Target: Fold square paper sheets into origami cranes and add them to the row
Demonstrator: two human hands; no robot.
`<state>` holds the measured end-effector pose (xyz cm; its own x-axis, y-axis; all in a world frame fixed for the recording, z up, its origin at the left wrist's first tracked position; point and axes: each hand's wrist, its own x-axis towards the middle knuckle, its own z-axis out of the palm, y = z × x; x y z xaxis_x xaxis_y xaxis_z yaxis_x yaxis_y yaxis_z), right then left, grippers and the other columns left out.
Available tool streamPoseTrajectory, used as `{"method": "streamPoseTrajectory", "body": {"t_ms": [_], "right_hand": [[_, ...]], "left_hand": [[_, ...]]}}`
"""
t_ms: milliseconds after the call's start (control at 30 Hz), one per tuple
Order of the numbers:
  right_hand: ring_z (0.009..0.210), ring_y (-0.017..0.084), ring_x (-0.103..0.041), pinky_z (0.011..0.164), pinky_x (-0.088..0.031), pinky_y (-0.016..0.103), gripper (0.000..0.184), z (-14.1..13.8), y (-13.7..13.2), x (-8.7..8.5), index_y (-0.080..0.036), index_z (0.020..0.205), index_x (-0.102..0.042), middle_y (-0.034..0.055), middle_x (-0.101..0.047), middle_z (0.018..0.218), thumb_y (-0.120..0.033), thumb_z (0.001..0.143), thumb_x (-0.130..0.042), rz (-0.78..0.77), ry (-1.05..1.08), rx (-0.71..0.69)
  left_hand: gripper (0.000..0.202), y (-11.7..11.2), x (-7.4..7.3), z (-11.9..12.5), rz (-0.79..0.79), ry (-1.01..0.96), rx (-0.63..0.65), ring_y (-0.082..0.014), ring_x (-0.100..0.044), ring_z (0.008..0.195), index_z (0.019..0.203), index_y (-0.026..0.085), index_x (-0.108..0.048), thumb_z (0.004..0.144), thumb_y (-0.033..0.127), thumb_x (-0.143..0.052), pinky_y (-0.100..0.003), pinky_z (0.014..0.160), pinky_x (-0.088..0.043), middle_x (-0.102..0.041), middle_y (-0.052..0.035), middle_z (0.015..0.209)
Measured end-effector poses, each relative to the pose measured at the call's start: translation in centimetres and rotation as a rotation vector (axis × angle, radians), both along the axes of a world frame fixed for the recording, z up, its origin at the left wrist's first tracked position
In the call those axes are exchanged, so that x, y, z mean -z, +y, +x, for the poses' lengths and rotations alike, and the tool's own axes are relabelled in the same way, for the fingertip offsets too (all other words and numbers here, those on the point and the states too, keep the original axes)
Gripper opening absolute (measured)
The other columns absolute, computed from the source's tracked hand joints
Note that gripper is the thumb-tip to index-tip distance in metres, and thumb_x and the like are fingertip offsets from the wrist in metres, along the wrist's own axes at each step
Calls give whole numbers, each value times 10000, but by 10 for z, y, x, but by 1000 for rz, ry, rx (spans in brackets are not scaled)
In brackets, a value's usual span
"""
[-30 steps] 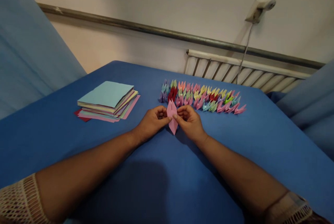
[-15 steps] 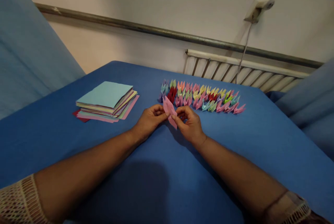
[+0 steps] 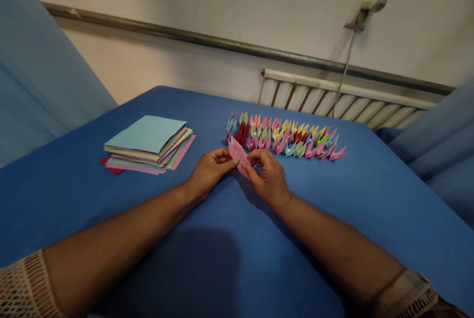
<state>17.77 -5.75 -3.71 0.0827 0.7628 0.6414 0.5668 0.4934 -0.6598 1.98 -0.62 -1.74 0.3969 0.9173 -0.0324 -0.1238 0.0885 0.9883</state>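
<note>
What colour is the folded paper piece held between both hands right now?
Pink. The folded paper piece shows in the head view, pinched between the left hand and right hand.

Two hands, left hand and right hand, pinch a pink folded paper (folded paper pieces ranked behind).

Cream open-weave sleeves frame two bare forearms: the left sleeve is a netted knit with a ribbed edge, the right sleeve a pale grey-blue panel above a lacy hem. The left hand and right hand are bare.
</note>
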Motion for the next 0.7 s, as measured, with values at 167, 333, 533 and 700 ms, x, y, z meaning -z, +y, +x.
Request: {"method": "streamPoseTrajectory", "body": {"t_ms": [167, 333, 533, 700], "right_hand": [[766, 179, -604, 743, -500, 334, 69, -1, 0, 0, -235, 921, -598, 39, -631, 863, -282, 870, -599, -22, -13, 26], [820, 193, -600, 774, -495, 346, 69, 0, -1, -1, -230, 906, -630, 54, -632, 864, -244, 888, -566, 23, -102, 15], [990, 201, -606, 874, -496, 362, 80, -1, 2, 1, -225, 875, -665, 72, -625, 1021, -216, 857, -588, 58, 22, -32], [697, 148, -601, 684, -499, 295, 72, -2, 9, 5, -207, 774, -615, 6, -632, 745, -260, 821, -608, -127, 309, -109]], "left_hand": [[270, 0, 0, 1, 3, -10, -22, -133, -640, 732, 824, 147, -659, 657, 305, -801, -278, 745, -495, -696, -24, 804], [234, -2, -1, 1, 26, 9, -26, -124, -618, 708, 773, 150, -657, 646, 279, -805, -267, 723, -483, -679, -8, 757], [239, 1, 2, -1, 55, 28, -13, -120, -604, 712, 808, 145, -665, 656, 273, -796, -256, 725, -463, -673, -4, 771], [280, 3, 4, -1, 49, 41, 40, -141, -619, 760, 880, 141, -673, 690, 315, -781, -284, 762, -469, -687, -30, 842]]}}
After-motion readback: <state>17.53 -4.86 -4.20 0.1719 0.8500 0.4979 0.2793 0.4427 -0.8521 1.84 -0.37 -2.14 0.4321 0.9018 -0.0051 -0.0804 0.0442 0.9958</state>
